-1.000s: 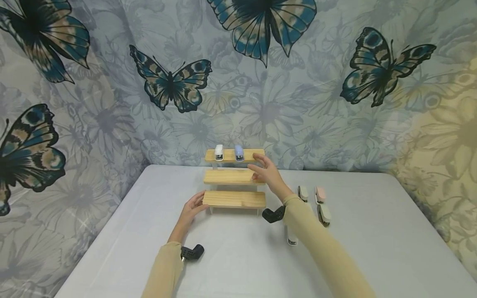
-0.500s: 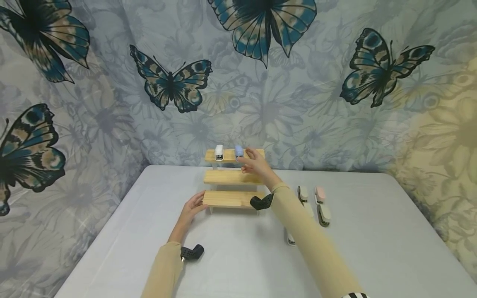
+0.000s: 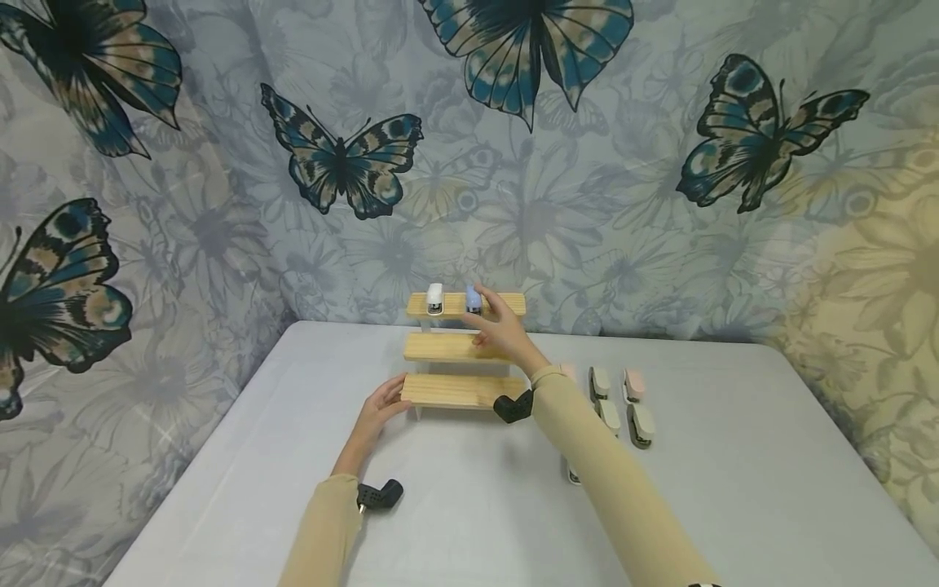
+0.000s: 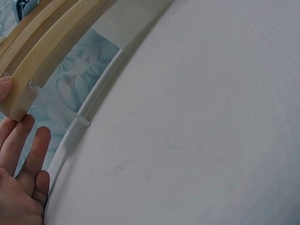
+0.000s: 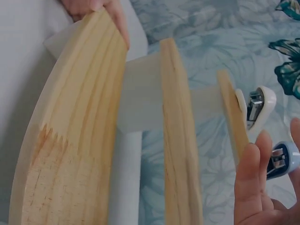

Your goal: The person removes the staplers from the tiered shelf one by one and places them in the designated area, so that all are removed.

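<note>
A three-tier wooden shelf stand [image 3: 455,391] rises toward the back of the table. My left hand [image 3: 376,416] holds the left end of its lowest board, thumb on the wood and fingers at the end in the left wrist view. On the top board [image 3: 506,304] are a white mini stapler [image 3: 435,298] and a blue mini stapler [image 3: 473,299]. My right hand [image 3: 506,330] is at the blue stapler, index finger and thumb about it. In the right wrist view the blue stapler [image 5: 285,159] sits between the fingers, partly hidden by them.
Several more staplers lie on the white table [image 3: 734,456] at right, among them a pink one [image 3: 634,385] and a cream one [image 3: 641,424]. My right sleeve partly covers others. A butterfly-patterned cloth [image 3: 572,269] hangs right behind the stand.
My right hand has moved left along the top board from its right end to the blue stapler, its fingers now about it. The left hand stays at the lowest board.
</note>
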The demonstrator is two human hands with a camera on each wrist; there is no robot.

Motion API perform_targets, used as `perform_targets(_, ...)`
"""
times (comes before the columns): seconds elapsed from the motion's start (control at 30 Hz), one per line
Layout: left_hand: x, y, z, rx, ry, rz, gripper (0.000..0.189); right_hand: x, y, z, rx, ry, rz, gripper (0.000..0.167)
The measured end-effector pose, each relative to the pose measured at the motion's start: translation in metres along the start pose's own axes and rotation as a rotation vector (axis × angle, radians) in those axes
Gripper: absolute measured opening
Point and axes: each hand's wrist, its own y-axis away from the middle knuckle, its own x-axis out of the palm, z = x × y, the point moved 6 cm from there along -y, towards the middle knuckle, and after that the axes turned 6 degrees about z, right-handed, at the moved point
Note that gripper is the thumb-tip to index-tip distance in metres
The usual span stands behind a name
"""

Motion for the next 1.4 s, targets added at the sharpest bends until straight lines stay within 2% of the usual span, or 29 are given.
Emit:
perform_targets(0.17,0.001,0.001,0.0,-0.001,-0.002,-0.01,0.055,-0.004,0.005,0.004,-0.057,-0.001,-0.05,0.051)
perform_targets(0.4,0.0,0.0,0.002,0.0,-0.009,-0.018,0.055,-0.009,0.006,0.01,-0.103,0.075,-0.097,0.042)
perform_targets(0.6,-0.005,-0.009,0.022,-0.005,0.023,-0.024,0.054,-0.015,0.007,0.006,-0.106,0.057,-0.076,0.039)
perform_targets(0.73,-0.006,-0.01,0.025,0.012,0.019,-0.04,0.055,-0.022,0.011,0.005,-0.11,0.071,-0.064,0.04)
perform_targets(0.97,-0.006,-0.01,0.026,0.028,-0.002,-0.056,0.058,-0.031,0.027,0.01,-0.107,-0.023,-0.037,0.042)
perform_targets(1.1,-0.005,-0.01,0.027,0.022,-0.006,-0.062,0.058,-0.03,0.045,0.027,-0.158,0.109,-0.079,0.039)
perform_targets(1.2,-0.005,-0.009,0.028,0.012,-0.005,-0.058,0.057,-0.028,0.057,0.032,-0.244,0.238,-0.136,0.037)
perform_targets(1.4,-0.004,-0.009,0.025,0.005,0.017,-0.037,0.055,-0.042,0.07,0.012,-0.334,0.303,-0.254,0.04)
